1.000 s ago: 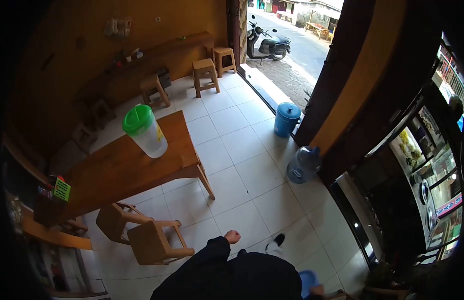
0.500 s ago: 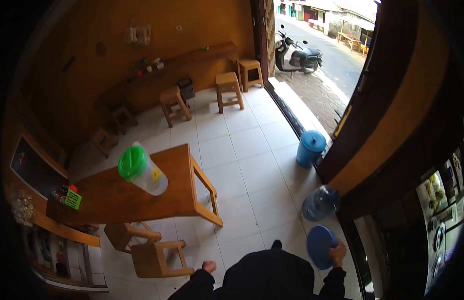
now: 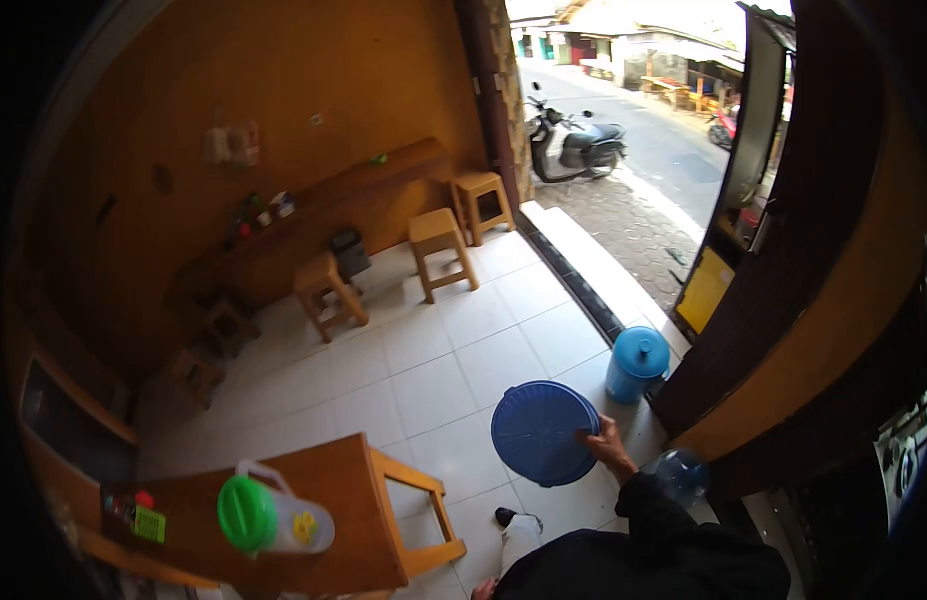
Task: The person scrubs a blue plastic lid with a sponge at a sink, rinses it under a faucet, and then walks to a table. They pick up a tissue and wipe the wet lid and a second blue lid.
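Note:
My right hand (image 3: 610, 442) grips the rim of a round blue lid (image 3: 543, 432) and holds it out in front of me, face toward the camera. Beyond it, on the white tiles by the doorway, stands a blue bin (image 3: 637, 364) with its own lid on. A clear water jug (image 3: 678, 474) lies just right of my dark sleeve. Only a small part of my left hand (image 3: 480, 592) shows at the bottom edge, near my leg; its fingers cannot be made out.
A wooden table (image 3: 323, 520) at the lower left carries a plastic pitcher with a green lid (image 3: 268, 517). Several wooden stools (image 3: 439, 247) stand along a wall counter. The open doorway leads to a street with a parked scooter (image 3: 573, 145).
My right hand has lifted the blue lid from beside my hip up and forward. The view has tilted up toward the doorway, and my left hand has dropped to the frame's edge.

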`<state>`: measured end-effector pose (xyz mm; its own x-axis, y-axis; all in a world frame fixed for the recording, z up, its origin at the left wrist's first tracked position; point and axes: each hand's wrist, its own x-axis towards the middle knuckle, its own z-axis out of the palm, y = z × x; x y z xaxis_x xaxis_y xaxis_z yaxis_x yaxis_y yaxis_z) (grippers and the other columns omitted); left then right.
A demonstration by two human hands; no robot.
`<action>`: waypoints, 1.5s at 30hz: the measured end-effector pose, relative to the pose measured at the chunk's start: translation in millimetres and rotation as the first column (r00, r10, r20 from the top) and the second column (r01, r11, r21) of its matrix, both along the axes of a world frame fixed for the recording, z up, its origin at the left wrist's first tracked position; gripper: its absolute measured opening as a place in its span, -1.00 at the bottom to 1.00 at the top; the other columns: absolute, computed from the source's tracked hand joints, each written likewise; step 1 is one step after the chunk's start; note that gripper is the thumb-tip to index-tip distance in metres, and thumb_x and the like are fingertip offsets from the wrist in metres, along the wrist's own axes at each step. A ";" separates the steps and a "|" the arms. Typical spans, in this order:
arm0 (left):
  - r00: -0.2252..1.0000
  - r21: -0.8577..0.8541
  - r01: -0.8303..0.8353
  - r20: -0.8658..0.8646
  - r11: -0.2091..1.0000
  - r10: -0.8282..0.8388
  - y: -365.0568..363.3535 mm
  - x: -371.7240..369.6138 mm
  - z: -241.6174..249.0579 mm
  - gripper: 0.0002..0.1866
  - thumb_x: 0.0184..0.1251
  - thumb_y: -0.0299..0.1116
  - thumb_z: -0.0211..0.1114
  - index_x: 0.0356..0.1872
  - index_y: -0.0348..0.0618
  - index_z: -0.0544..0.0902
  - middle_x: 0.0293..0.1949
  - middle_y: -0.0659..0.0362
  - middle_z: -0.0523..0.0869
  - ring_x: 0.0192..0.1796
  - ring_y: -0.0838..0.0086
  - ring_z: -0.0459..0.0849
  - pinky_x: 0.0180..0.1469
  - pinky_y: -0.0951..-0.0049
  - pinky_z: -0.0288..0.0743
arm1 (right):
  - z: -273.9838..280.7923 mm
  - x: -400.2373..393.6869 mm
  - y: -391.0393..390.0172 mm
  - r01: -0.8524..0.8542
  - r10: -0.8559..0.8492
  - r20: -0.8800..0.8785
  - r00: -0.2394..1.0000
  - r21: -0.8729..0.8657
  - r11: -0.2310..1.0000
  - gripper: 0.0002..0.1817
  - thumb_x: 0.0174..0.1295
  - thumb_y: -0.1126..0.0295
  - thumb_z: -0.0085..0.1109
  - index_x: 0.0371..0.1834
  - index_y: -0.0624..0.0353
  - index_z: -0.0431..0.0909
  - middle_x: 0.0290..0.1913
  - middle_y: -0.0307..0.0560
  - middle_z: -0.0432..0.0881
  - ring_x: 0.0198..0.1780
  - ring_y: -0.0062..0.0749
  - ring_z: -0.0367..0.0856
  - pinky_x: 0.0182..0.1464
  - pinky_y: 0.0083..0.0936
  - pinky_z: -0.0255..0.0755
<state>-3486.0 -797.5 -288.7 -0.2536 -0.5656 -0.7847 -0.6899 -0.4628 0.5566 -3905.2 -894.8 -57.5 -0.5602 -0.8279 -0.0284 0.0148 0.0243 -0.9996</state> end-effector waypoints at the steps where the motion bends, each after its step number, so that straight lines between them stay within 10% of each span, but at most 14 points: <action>1: 0.998 -0.026 0.053 -0.041 0.998 -0.054 -33.8 -11.5 -0.3 -0.55 0.20 0.01 -0.11 -0.07 -0.10 0.42 -0.27 0.10 0.58 -0.20 0.39 0.54 -0.21 0.38 0.37 | -11.6 3.2 -1.7 0.075 -0.077 0.125 0.989 0.027 0.997 -0.68 -0.08 0.46 0.18 -0.21 0.33 0.47 -0.36 -0.15 0.57 -0.34 -0.52 0.52 -0.26 -0.55 0.41; 4: 0.966 -0.044 0.117 -0.225 0.992 -0.124 -149.8 -62.6 31.0 -0.46 0.25 0.09 -0.16 0.06 -0.09 0.39 -0.18 0.09 0.58 -0.11 0.37 0.53 -0.12 0.35 0.36 | -11.9 -2.4 3.0 0.201 -0.240 0.323 0.915 0.151 0.968 -0.65 -0.07 0.50 0.19 -0.17 0.35 0.44 -0.31 -0.13 0.56 -0.34 -0.52 0.51 -0.27 -0.57 0.40; 9: 0.821 -0.027 0.085 -0.565 0.996 -0.086 -327.5 -170.7 199.5 -0.43 0.25 0.04 -0.10 0.16 -0.13 0.23 0.08 0.07 0.39 0.10 0.27 0.36 0.11 0.19 0.15 | 45.4 -10.1 -25.9 0.349 -0.361 0.065 0.930 0.148 0.925 -0.69 -0.04 0.58 0.12 -0.16 0.36 0.43 -0.29 -0.07 0.57 -0.31 -0.47 0.54 -0.22 -0.53 0.45; 17: 0.465 0.107 0.118 -0.884 0.987 0.041 -484.5 -310.6 227.4 -0.50 0.13 -0.29 0.20 0.06 -0.29 0.31 -0.07 0.08 0.52 -0.08 0.44 0.51 -0.01 0.41 0.35 | 63.1 -29.6 -191.8 0.201 -0.226 0.228 0.947 0.130 0.971 -0.67 -0.02 0.54 0.16 -0.13 0.36 0.44 -0.27 -0.09 0.57 -0.28 -0.49 0.53 -0.17 -0.54 0.44; 20: 0.676 -0.114 0.124 -0.718 0.986 -0.168 -554.1 -317.7 225.0 -0.62 0.06 -0.43 0.25 -0.08 -0.33 0.43 -0.21 0.09 0.59 -0.20 0.44 0.56 -0.09 0.43 0.42 | 58.7 -54.2 -269.5 0.056 -0.094 0.177 0.980 0.206 0.977 -0.68 -0.02 0.52 0.17 -0.14 0.37 0.45 -0.26 -0.09 0.57 -0.23 -0.46 0.52 -0.11 -0.52 0.41; 23: 0.710 -0.031 -0.187 -0.695 0.982 0.113 -608.2 -300.4 226.5 -0.74 0.04 -0.53 0.23 -0.19 -0.32 0.50 -0.28 0.10 0.61 -0.27 0.44 0.58 -0.13 0.45 0.44 | 57.4 -75.4 -352.7 -0.165 0.111 0.203 0.973 0.277 0.947 -0.48 0.01 0.34 0.21 0.02 0.34 0.31 -0.11 0.01 0.49 -0.10 -0.35 0.47 -0.03 -0.46 0.36; 28: 0.660 -0.195 -0.626 -0.649 0.755 0.379 -676.2 -259.5 250.1 -0.80 0.05 -0.51 0.22 -0.27 -0.32 0.53 -0.34 0.17 0.60 -0.33 0.52 0.53 -0.20 0.50 0.40 | 87.1 -96.8 -497.5 -0.492 0.519 -0.017 0.854 0.292 0.820 -0.15 -0.02 0.07 0.21 0.26 0.16 -0.03 0.21 0.15 0.15 0.24 -0.07 0.13 0.17 -0.22 0.15; 32: 0.415 -0.184 -0.894 -0.682 0.408 0.602 -716.2 -208.7 211.3 -0.74 -0.01 -0.51 0.26 -0.23 -0.31 0.54 -0.28 0.15 0.60 -0.26 0.46 0.55 -0.17 0.47 0.38 | 72.3 -134.2 -620.1 -0.847 0.829 0.270 0.491 -0.075 0.526 -0.37 0.11 0.14 0.07 0.22 0.11 0.12 0.12 0.12 0.32 0.20 -0.11 0.23 0.15 -0.23 0.18; 34: 0.157 -0.097 -0.988 -0.643 0.124 0.750 -729.3 -183.8 185.3 -0.72 -0.02 -0.50 0.26 -0.22 -0.33 0.53 -0.27 0.11 0.60 -0.24 0.39 0.55 -0.16 0.44 0.39 | 32.0 -135.3 -674.2 -0.578 0.506 0.361 0.784 0.125 0.806 -0.41 0.09 0.11 0.07 0.16 0.13 0.22 0.01 0.12 0.43 0.07 -0.10 0.38 0.06 -0.27 0.27; 35: 0.230 -0.291 -0.955 -0.595 0.061 0.770 -733.7 -174.0 175.1 -0.70 -0.02 -0.48 0.27 -0.21 -0.34 0.52 -0.28 0.05 0.60 -0.24 0.33 0.56 -0.15 0.40 0.39 | -1.4 -132.7 -696.5 -0.122 0.447 -0.378 0.811 0.637 0.761 -0.45 0.01 0.11 0.14 0.06 0.13 0.33 -0.03 0.12 0.46 0.02 -0.10 0.43 -0.02 -0.34 0.34; 36: 0.296 -0.477 -0.879 -0.531 0.008 0.794 -742.4 -160.9 166.8 -0.68 -0.03 -0.45 0.27 -0.20 -0.35 0.51 -0.29 0.00 0.60 -0.23 0.26 0.57 -0.14 0.36 0.40 | -5.7 -125.3 -698.9 0.122 0.620 -0.653 0.435 0.725 0.678 -0.48 -0.07 0.12 0.19 -0.03 0.15 0.41 -0.12 0.13 0.52 -0.08 -0.09 0.49 -0.13 -0.39 0.41; 37: 0.409 -0.791 -0.598 -0.164 0.128 0.898 -749.7 -144.7 152.2 -0.67 -0.06 -0.42 0.28 -0.21 -0.29 0.50 -0.31 -0.05 0.60 -0.23 0.13 0.56 -0.15 0.25 0.41 | -49.7 -142.6 -709.5 -0.057 0.678 -0.679 0.280 0.694 0.718 -0.49 -0.11 0.16 0.23 -0.07 0.15 0.44 -0.20 0.12 0.55 -0.19 -0.11 0.54 -0.20 -0.39 0.44; 40: 0.385 -0.754 -0.562 0.127 0.341 0.914 -781.1 -127.2 177.6 -0.70 -0.08 -0.40 0.29 -0.24 -0.20 0.51 -0.32 -0.03 0.60 -0.21 0.05 0.54 -0.15 0.17 0.40 | -101.9 -137.7 -713.8 -0.464 0.474 0.150 0.868 0.583 0.667 -0.70 0.07 0.30 0.12 -0.13 0.18 0.46 -0.38 -0.05 0.59 -0.37 -0.40 0.57 -0.39 -0.48 0.42; 45: 0.364 -0.761 -0.558 0.132 0.330 0.922 -842.9 -101.1 170.7 -0.75 -0.05 -0.37 0.27 -0.31 -0.21 0.52 -0.36 -0.03 0.61 -0.28 0.05 0.58 -0.22 0.16 0.42 | -197.7 -177.0 -665.7 -0.265 0.758 0.010 0.652 0.940 0.215 -0.74 0.08 0.24 0.04 -0.24 0.15 0.49 -0.29 -0.10 0.57 -0.36 -0.40 0.55 -0.39 -0.40 0.40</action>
